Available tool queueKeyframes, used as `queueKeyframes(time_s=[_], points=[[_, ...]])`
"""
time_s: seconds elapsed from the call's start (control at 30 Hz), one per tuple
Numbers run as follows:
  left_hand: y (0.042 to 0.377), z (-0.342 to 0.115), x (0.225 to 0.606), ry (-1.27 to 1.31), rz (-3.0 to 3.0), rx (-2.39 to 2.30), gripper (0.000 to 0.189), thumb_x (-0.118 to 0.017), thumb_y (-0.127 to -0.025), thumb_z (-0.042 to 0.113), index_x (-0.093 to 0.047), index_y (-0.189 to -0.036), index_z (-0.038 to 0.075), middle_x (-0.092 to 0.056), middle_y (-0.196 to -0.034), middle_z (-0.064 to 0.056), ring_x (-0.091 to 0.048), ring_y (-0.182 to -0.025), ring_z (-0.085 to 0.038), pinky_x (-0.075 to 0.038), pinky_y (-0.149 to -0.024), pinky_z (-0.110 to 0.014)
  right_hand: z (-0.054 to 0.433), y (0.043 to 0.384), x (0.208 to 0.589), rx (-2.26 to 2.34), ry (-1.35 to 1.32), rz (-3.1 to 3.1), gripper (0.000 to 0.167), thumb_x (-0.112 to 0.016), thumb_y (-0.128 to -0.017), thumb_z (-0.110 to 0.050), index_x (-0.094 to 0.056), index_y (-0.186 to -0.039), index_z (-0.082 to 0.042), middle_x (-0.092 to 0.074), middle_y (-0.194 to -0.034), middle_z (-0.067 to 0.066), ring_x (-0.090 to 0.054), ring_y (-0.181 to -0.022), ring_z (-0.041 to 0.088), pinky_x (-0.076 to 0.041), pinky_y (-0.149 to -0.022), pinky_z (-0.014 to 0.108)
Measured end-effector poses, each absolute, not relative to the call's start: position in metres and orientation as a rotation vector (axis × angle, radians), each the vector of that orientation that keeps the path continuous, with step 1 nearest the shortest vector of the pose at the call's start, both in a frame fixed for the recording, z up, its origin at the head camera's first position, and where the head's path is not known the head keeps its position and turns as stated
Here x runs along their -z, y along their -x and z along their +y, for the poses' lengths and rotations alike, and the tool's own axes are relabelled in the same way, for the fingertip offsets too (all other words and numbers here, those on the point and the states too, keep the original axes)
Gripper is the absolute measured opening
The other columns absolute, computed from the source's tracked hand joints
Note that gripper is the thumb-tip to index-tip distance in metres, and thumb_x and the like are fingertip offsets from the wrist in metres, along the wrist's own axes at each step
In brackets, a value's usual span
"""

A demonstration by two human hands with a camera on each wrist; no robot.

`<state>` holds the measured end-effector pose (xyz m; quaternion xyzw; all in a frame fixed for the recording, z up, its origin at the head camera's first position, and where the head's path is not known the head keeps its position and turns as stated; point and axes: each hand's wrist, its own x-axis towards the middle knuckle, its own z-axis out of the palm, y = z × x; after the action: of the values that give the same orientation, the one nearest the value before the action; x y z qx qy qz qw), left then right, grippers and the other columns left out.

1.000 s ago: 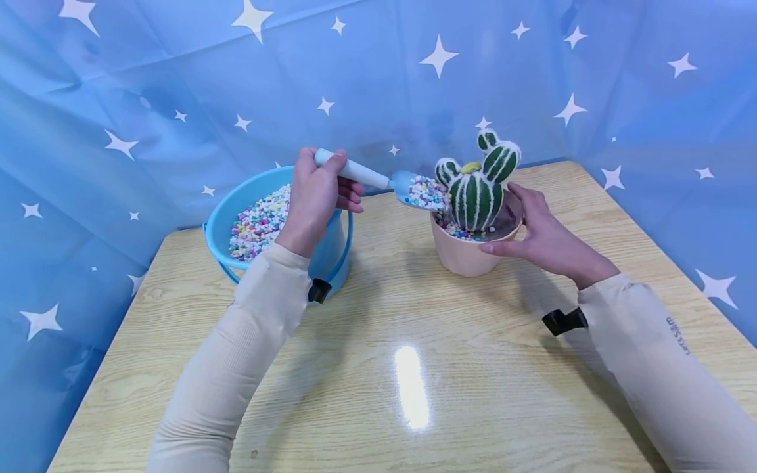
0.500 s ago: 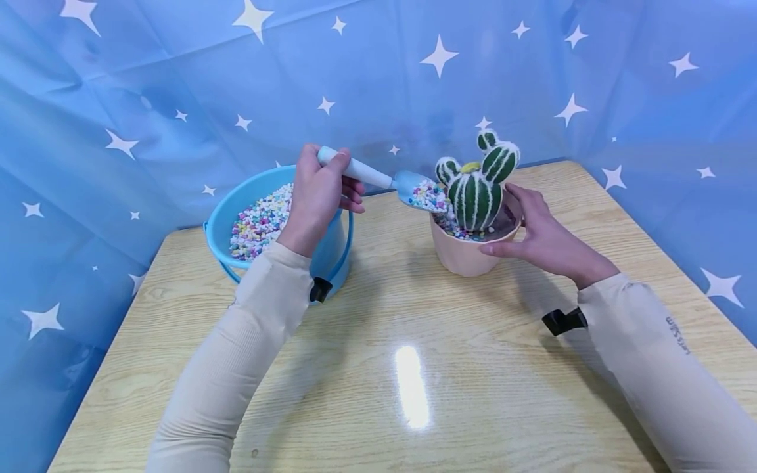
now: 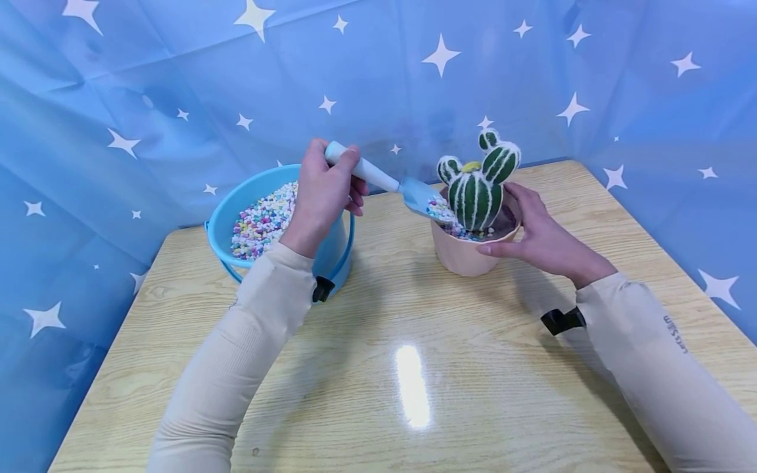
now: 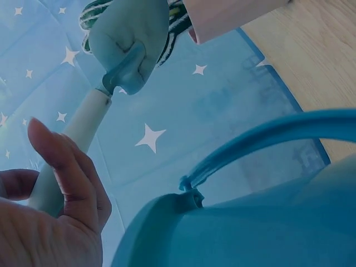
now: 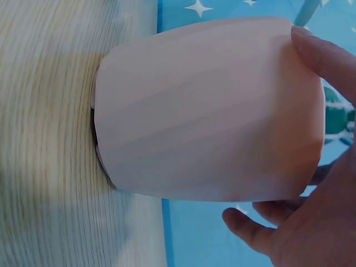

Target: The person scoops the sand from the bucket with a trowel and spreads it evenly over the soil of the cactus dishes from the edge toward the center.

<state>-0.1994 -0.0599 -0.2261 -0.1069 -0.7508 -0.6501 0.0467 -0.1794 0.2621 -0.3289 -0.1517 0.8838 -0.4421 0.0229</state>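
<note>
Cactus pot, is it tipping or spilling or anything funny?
Nothing stands out: the pot stands upright, held by the right hand, the cactus shows no damage, and I see no spill on the table beside it.

The bucket (image 3: 334,253) and the little shovel (image 3: 387,181) look like smooth plastic with a soft shine. The pot (image 3: 464,255) looks smooth and matt. The cactus (image 3: 475,200) has fuzzy stripes, like wool. The bench (image 3: 473,374) looks like shiny, grainy wood. The sheet (image 3: 367,72) behind is crinkly and slightly glossy.
</note>
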Motion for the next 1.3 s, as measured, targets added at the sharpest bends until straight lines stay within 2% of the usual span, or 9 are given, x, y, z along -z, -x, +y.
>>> queueKeyframes(time_s=[0.27, 0.6, 1.0, 1.3], points=[[0.197, -0.054, 0.223, 0.356, -2.298, 1.969, 0.024, -0.052, -0.104, 0.027, -0.038, -0.104, 0.007, -0.059, -0.074, -0.02, -0.052, -0.049, -0.023, -0.051, -0.044, -0.031, 0.259, 0.177, 0.328, 1.328, 0.475, 2.787, 0.115, -0.086, -0.078, -0.03, -0.005, -0.157, -0.008, -0.004, -0.157, 0.02, 0.0, -0.142, 0.036, -0.009, -0.111, 0.064], [0.195, -0.05, 0.221, 0.399, -2.302, 1.932, 0.026, -0.053, -0.103, 0.029, -0.038, -0.102, 0.008, -0.058, -0.071, -0.02, -0.05, -0.047, -0.026, -0.049, -0.042, -0.03, 0.26, 0.176, 0.327, 1.357, 0.477, 2.766, 0.114, -0.086, -0.078, -0.032, -0.008, -0.158, -0.014, -0.008, -0.158, 0.018, -0.003, -0.142, 0.035, -0.01, -0.109, 0.067], [0.196, -0.048, 0.224, 0.538, -2.285, 1.87, 0.037, -0.058, -0.099, 0.038, -0.038, -0.101, 0.007, -0.056, -0.068, -0.02, -0.048, -0.05, -0.031, -0.042, -0.039, -0.031, 0.259, 0.179, 0.33, 1.332, 0.481, 2.789, 0.112, -0.087, -0.076, -0.027, -0.011, -0.157, -0.01, -0.01, -0.156, 0.019, -0.004, -0.141, 0.036, -0.012, -0.11, 0.064], [0.196, -0.045, 0.223, 0.632, -2.237, 1.863, 0.036, -0.063, -0.097, 0.034, -0.04, -0.101, 0.007, -0.054, -0.065, -0.021, -0.044, -0.05, -0.035, -0.036, -0.038, -0.032, 0.259, 0.177, 0.328, 1.329, 0.481, 2.773, 0.113, -0.086, -0.078, -0.032, -0.009, -0.158, -0.014, -0.007, -0.157, 0.018, -0.004, -0.142, 0.035, -0.012, -0.11, 0.065]])
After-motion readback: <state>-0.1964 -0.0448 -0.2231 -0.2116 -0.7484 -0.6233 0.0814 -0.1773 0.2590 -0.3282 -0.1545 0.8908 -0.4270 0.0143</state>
